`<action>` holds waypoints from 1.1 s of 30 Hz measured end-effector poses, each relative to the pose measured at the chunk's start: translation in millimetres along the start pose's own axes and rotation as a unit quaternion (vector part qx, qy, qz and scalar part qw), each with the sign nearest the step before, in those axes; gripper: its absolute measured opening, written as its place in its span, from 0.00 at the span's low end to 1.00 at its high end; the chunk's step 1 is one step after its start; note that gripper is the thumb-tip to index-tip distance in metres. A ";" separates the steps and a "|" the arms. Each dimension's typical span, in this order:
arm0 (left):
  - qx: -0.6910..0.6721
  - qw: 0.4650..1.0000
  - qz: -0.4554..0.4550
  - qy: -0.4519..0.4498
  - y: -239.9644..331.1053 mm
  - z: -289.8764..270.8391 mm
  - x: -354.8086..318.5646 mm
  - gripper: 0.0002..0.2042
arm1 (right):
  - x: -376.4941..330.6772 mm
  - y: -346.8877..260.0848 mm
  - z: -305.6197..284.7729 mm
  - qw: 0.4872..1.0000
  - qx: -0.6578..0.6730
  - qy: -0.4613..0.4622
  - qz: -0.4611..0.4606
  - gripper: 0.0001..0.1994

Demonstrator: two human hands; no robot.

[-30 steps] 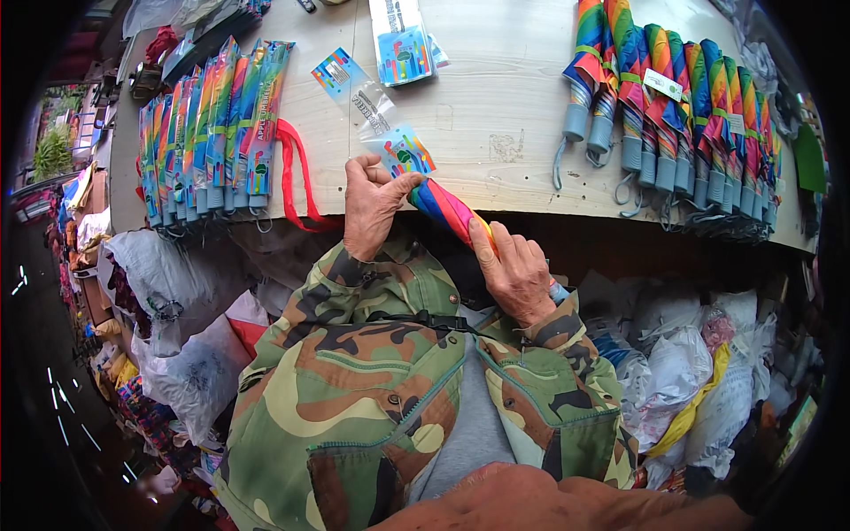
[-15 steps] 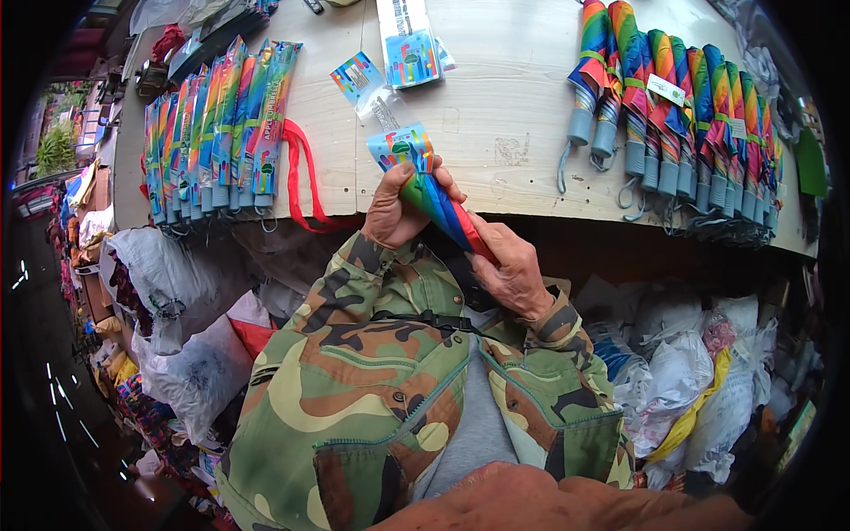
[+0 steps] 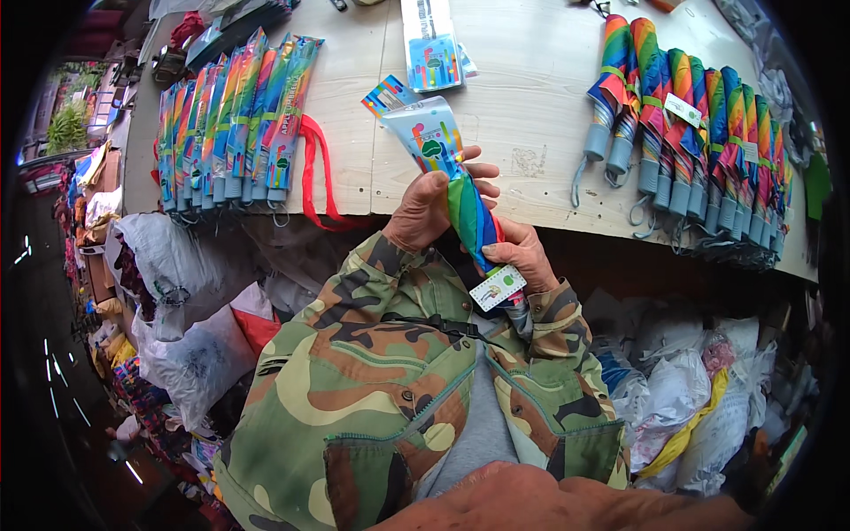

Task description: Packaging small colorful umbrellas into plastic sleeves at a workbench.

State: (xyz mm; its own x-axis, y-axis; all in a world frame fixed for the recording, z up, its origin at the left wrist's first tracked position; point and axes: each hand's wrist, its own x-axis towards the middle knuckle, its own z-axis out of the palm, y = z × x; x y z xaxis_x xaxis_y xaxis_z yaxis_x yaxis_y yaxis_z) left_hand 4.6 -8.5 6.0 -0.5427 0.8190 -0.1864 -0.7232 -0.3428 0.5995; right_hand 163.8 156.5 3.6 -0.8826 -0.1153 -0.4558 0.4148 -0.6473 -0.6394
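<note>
A folded rainbow umbrella (image 3: 471,217) is held upright in front of my chest, its upper part inside a clear printed plastic sleeve (image 3: 431,134). My left hand (image 3: 431,205) is wrapped around the umbrella where the sleeve ends. My right hand (image 3: 524,255) grips the umbrella lower down, near its grey handle, and a small white tag (image 3: 497,288) hangs just below it. Both hands sit at the front edge of a pale wooden table (image 3: 522,97).
A row of sleeved rainbow umbrellas (image 3: 232,119) lies at the table's left beside a red strap (image 3: 312,168). Bare rainbow umbrellas (image 3: 695,142) with grey handles fill the right. Printed sleeves (image 3: 434,55) lie at the back. Stuffed plastic bags (image 3: 190,345) crowd the floor on both sides.
The umbrella has swung from lying slanted at the table edge to standing nearly upright, and the clear sleeve now covers its upper end. My right hand slid lower toward the handle.
</note>
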 end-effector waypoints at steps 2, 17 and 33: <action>0.009 0.998 0.049 0.032 0.6 0.8 1.0 0.44 | -4.7 -3.8 3.6 1.000 -0.003 0.020 -0.020 0.30; 0.036 0.994 -0.022 0.105 -0.1 32.5 -11.8 0.31 | 16.5 -14.4 26.8 0.993 -0.008 -0.007 -0.116 0.17; 0.104 0.980 0.099 0.140 -3.5 7.8 -40.0 0.49 | 60.1 2.5 23.3 0.994 0.030 -0.094 -0.054 0.18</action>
State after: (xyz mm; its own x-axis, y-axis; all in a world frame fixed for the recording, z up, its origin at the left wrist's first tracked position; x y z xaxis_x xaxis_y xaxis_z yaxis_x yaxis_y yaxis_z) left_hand 32.3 -36.4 17.5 -0.7808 0.5771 -0.2393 -0.5052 -0.3581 0.7852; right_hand 106.6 130.5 -11.0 -0.9495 -0.1775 -0.2588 0.3060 -0.7061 -0.6386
